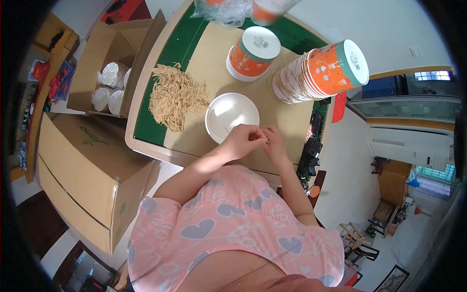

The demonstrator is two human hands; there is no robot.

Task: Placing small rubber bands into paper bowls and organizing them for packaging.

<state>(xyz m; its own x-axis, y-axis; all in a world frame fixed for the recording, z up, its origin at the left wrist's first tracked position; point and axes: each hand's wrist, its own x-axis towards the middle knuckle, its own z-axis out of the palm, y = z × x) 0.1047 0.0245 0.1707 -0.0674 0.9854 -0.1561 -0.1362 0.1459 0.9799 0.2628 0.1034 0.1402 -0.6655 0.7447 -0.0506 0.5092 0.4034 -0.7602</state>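
Note:
Both hands meet at the near edge of the table, just right of a white bowl-shaped paper tub [232,115]. My left hand [242,141] is closed in a pinch, fingertips against those of my right hand [276,144], which is also closed. Between them shows a small beige bit [267,140], too small to name surely; its colour is like the cord. A loose heap of beige cord [176,97] lies left of the tub. Beyond it, an orange paper tub with a green band [250,57] stands upside down on a white one.
A tall leaning stack of orange paper tubs [321,73] is at the table's right. Clear plastic wrapping [224,12] lies at the far edge. Open cardboard box [141,48] with wrapped white items stands left, above a larger closed carton [87,165]. Black devices [309,155] sit along the right edge.

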